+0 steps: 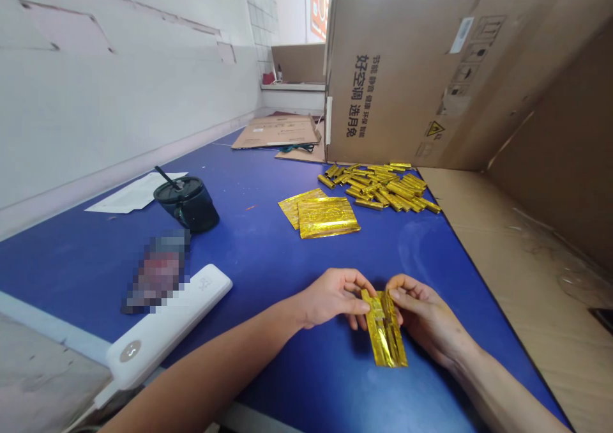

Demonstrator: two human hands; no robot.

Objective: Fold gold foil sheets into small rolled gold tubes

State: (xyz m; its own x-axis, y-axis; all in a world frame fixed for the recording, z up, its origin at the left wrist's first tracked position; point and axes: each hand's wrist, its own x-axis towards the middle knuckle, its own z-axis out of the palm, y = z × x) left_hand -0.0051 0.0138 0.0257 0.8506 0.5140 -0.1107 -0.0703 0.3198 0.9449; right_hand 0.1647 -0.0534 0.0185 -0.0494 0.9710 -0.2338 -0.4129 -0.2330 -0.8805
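Observation:
Between my two hands is a shiny gold foil sheet point(382, 337), its sides folded inward, just above the blue table. My left hand point(335, 297) pinches its upper left edge between thumb and fingers. On the other side, my right hand point(421, 311) grips the upper right edge, thumb on top. Some fingertips are hidden behind the foil. Farther back lie two flat gold foil sheets point(329, 217), one overlapping the other. Behind them and to the right is a loose pile of rolled or folded gold foil pieces point(380, 187).
A white elongated device point(170, 327) lies at left, near a blurred-out item point(160, 270). Beyond it stands a dark lidded mug point(186, 203) with a straw, beside white paper point(129, 193). A large cardboard box point(402, 94) rises behind the pile; flat cardboard point(275, 131) lies at the back.

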